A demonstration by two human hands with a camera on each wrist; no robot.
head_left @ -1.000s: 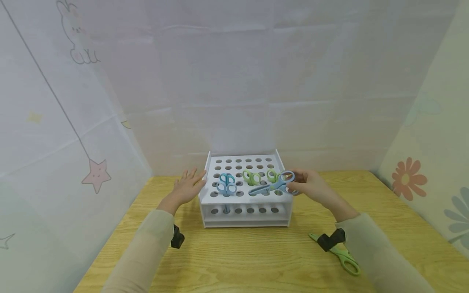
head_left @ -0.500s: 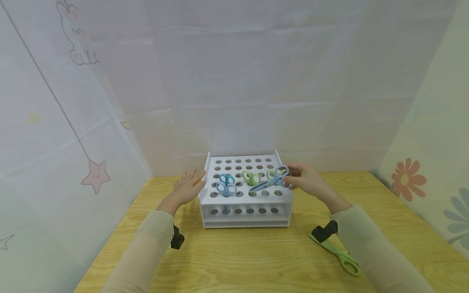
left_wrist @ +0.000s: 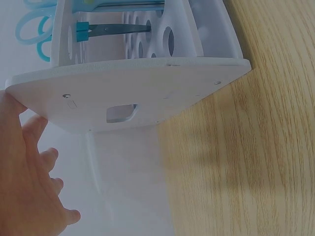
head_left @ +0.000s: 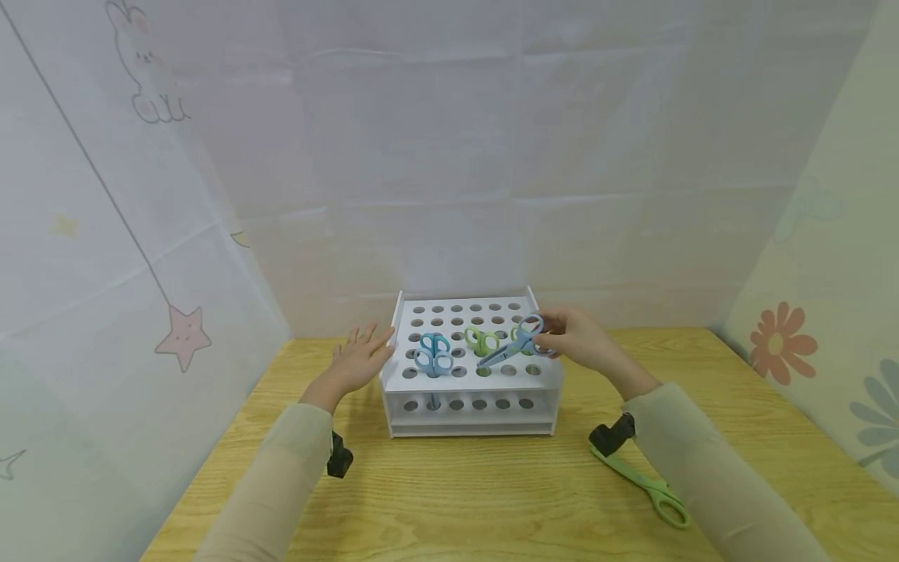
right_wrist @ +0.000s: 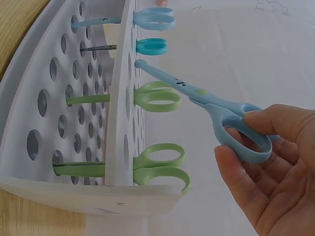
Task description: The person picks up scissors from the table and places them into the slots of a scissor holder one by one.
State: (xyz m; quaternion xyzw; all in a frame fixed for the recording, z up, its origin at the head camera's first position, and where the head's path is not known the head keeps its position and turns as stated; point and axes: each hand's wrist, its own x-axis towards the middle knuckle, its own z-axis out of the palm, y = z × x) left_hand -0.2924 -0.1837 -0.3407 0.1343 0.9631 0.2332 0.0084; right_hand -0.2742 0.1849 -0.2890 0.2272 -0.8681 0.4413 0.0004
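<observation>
My right hand [head_left: 576, 339] pinches a pair of light-blue scissors [right_wrist: 219, 110] by its handle loops, its tip pointing down-left close over the top of a white holed rack [head_left: 470, 384]. Standing handles-up in the rack's holes are light-blue scissors [head_left: 433, 361], teal scissors [right_wrist: 151, 46] behind them, and two green pairs, one green pair [right_wrist: 156, 97] near the middle and another green pair [right_wrist: 160, 167] toward the right side. With fingers spread, my left hand [head_left: 360, 359] touches the rack's left side panel [left_wrist: 133, 93].
Another pair of green scissors [head_left: 649, 488] lies on the wooden table [head_left: 449, 499], near my right forearm. A white cloth wall [head_left: 449, 172] rises behind the rack, with printed cloth at both sides.
My right hand has moved left and slightly up with the light-blue scissors, whose blades now slant more steeply downward. The left hand stays on the rack's side.
</observation>
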